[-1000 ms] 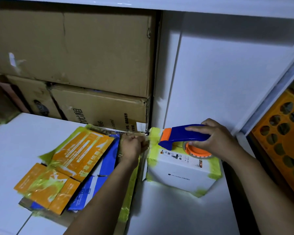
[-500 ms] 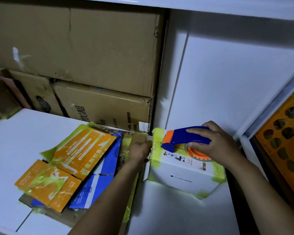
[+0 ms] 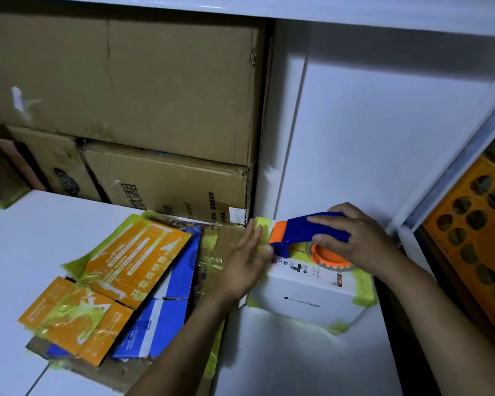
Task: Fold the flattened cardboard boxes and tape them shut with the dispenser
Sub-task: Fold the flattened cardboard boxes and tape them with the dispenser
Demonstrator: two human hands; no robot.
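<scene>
**Dispenser on white box, left hand flat at its side**

Right hand grips the blue handle of the tape dispenser. The dispenser's orange roll hub sits on top of the white box. The box stands on the white table against the white wall, with yellow-green tape at its corners. Left hand holds nothing: its fingers are straight and pressed flat to the box's left side, slightly blurred. The box has small dark print on its front and a top label, both too small to read.

The flattened boxes lie in a pile left of the box, orange and blue, with white Chinese lettering. The brown cartons are stacked behind; the lower one shows Chinese characters, "66" and ".com/". An orange crate is at far right.
</scene>
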